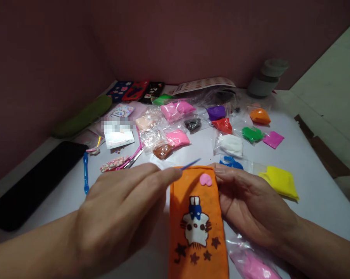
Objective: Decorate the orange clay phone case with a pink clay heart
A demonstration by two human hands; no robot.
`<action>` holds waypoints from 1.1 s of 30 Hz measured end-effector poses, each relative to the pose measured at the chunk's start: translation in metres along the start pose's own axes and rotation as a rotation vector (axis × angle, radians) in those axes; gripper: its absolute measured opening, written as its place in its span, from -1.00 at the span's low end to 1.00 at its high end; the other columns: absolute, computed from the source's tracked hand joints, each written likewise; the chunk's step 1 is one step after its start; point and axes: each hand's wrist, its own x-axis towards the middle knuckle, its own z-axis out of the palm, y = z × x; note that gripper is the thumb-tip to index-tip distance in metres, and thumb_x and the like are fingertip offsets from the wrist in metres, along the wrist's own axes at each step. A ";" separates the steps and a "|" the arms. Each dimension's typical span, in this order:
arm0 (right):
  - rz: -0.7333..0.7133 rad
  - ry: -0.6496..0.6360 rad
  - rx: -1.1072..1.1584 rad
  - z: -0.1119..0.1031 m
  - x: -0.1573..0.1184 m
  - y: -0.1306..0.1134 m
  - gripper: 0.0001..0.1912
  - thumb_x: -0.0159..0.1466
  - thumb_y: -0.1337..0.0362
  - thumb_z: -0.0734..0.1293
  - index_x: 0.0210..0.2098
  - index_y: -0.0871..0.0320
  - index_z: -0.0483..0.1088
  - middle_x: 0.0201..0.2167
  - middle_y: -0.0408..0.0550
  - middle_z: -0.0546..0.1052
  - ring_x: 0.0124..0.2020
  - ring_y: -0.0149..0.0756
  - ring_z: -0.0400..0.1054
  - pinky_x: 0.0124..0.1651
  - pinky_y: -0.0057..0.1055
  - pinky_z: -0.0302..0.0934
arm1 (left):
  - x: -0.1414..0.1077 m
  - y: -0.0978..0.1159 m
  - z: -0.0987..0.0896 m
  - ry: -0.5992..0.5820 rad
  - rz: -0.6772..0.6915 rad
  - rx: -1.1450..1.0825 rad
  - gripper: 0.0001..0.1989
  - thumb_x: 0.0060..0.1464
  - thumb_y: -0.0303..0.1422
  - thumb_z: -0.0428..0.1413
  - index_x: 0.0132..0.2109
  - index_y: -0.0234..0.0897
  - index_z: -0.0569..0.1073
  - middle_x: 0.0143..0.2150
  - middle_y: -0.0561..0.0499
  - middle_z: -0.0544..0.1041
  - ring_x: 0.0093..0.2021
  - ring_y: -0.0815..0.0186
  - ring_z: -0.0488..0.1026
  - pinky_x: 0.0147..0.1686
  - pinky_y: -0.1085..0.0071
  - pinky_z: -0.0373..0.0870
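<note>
My left hand (128, 205) is closed around a thin blue pointed clay tool (191, 164). Its tip reaches over the top edge of an orange clay-covered slab (177, 209), apparently without touching the pink heart (205, 179) near the upper right corner. My right hand (256, 201) grips the slab along its right side, thumb at the top corner. Decorating the slab is an upside-down white cat face (196, 232) with a blue bow (195, 211), plus several dark brown stars (194, 258). The slab's lower end runs out of view.
Bagged clay lies across the white table: yellow (279, 182), white (231, 144), pink (177, 110) and other colours. Scissors (134, 158), a second blue tool (86, 172) and a black phone-like slab (38, 182) lie left. A jar (263, 79) stands at the back right.
</note>
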 end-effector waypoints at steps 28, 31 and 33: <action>0.105 -0.018 -0.052 0.000 0.001 -0.003 -0.80 0.06 0.44 0.35 -0.27 0.24 0.49 -0.26 0.04 0.57 -0.21 -0.22 0.46 -0.02 -0.29 0.28 | 0.020 -0.015 -0.004 0.183 -0.361 -0.300 -0.90 0.15 -0.46 0.06 -0.19 -0.21 0.43 -0.46 0.15 0.46 -0.53 0.48 0.35 -0.54 0.54 0.29; 0.128 -0.010 -0.048 -0.001 0.001 -0.003 -0.85 0.07 0.42 0.37 -0.31 0.22 0.47 -0.31 0.00 0.55 -0.23 -0.22 0.45 -0.03 -0.27 0.28 | 0.023 -0.020 -0.016 0.148 -0.335 -0.190 -0.89 0.09 -0.45 0.05 -0.22 -0.20 0.41 -0.51 0.16 0.42 -0.60 0.46 0.24 -0.62 0.52 0.20; 0.136 -0.003 -0.066 -0.002 0.000 -0.002 -0.83 0.09 0.39 0.38 -0.28 0.22 0.46 -0.36 -0.03 0.52 -0.23 -0.20 0.44 -0.05 -0.25 0.28 | 0.024 -0.024 -0.022 -0.018 -0.281 -0.145 -0.89 0.07 -0.44 0.02 -0.24 -0.20 0.40 -0.59 0.17 0.35 -0.65 0.45 0.19 -0.67 0.50 0.12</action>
